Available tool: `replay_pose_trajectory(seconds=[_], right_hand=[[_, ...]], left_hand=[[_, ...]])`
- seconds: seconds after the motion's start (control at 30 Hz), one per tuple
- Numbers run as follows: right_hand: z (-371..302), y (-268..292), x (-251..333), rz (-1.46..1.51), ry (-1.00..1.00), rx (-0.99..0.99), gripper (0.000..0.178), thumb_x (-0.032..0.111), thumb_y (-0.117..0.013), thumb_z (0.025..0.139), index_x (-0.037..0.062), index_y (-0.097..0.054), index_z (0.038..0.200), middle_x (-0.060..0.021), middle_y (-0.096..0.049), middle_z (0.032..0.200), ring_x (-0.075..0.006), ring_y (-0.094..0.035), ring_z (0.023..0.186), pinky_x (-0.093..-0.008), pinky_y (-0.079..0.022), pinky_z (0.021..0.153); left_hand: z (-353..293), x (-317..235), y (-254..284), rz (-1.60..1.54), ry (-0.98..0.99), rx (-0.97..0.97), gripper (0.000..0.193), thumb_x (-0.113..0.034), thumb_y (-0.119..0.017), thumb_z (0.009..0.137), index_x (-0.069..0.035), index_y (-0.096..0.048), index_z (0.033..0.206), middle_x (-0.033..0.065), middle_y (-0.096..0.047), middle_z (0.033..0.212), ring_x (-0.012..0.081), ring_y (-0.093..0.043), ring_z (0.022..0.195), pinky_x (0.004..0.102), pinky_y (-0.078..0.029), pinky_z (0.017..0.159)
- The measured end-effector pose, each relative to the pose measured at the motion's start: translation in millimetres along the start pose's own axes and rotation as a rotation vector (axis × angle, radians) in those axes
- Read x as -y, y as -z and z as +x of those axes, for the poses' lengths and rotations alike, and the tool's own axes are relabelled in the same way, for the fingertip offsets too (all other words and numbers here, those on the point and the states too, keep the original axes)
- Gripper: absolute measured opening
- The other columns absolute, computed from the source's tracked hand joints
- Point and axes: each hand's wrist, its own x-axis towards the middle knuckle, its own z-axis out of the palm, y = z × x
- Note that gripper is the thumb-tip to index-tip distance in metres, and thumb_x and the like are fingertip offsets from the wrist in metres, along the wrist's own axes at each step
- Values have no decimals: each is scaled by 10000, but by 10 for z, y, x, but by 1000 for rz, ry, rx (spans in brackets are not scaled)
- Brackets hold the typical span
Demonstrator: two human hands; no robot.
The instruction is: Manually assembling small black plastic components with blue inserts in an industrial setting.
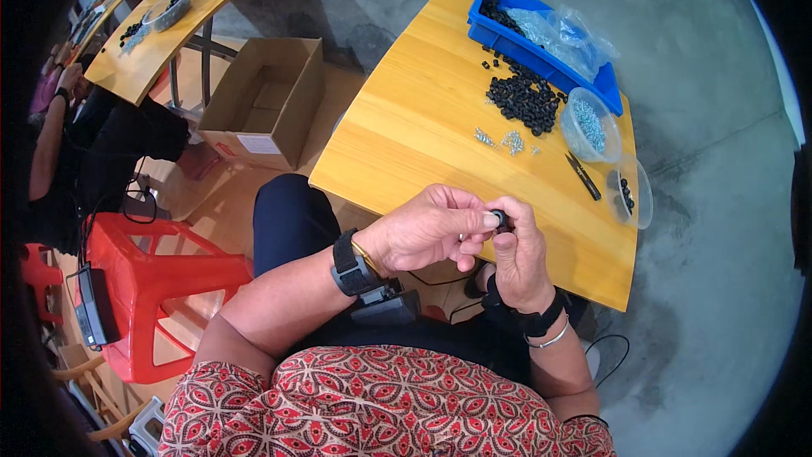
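Observation:
In front of my body, both hands meet at the table's near edge around a small black round part (502, 221). My right hand (523, 264) grips it between thumb and fingers. The thumb of my left hand (433, 230) presses against the same part, its fingers curled in. A tiny shiny spot shows by the left fingers; I cannot make out what it is. Farther up the table lie a pile of similar black parts (526, 100) and small clusters of silvery screws (512, 142).
A blue tray (541, 49) with black parts and plastic bags stands at the far edge. A clear tub of screws (590, 125), black-handled tweezers (584, 176) and another clear tub (644, 195) line the right. Leftward are a cardboard box (264, 101), a red stool (161, 288) and a seated person (93, 135).

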Motion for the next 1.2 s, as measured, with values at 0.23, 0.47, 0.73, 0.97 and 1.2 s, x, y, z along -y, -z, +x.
replay_pose_trajectory(seconds=[0.23, 0.47, 0.73, 0.97, 1.2], right_hand=[[-1, -23, 2, 0, 8, -27, 402, 378, -378, 898, 18, -403, 1076, -98, -537, 783, -200, -566, 697, -297, -442, 632], [-5, -51, 19, -38, -10, 0, 399, 367, -447, 871, 15, -415, 1056, -114, -546, 763, -236, -585, 681, -320, -456, 597], [78, -4, 11, -104, 36, 86, 374, 320, -463, 874, 12, -416, 1081, -151, -564, 825, -305, -592, 743, -329, -464, 631], [53, 39, -44, -51, -40, 125, 283, 211, -500, 861, 16, -421, 1050, -136, -585, 744, -301, -606, 687, -331, -469, 611], [77, 55, -103, -75, 35, 111, 271, 187, -492, 863, 5, -405, 1044, -125, -577, 701, -281, -608, 655, -330, -462, 582]], left_hand=[[-5, 29, 36, 3, -1, 30, 138, -148, -552, 843, -16, -558, 805, 16, -513, 657, 96, -475, 559, 240, -446, 456], [-1, 70, 67, 43, 22, 55, 148, -168, -553, 843, -23, -564, 870, 2, -527, 686, 77, -501, 583, 225, -459, 477], [4, 82, 72, 79, -5, 43, 186, -188, -545, 849, -17, -557, 922, 4, -556, 716, 72, -508, 580, 215, -461, 492], [-5, 84, 13, 20, 24, -33, 204, -209, -522, 864, -16, -570, 911, 30, -590, 748, 77, -505, 580, 225, -455, 498], [-17, 110, 20, 52, -1, -103, 231, -241, -496, 879, -28, -585, 865, 12, -556, 692, 78, -496, 585, 228, -431, 489]])
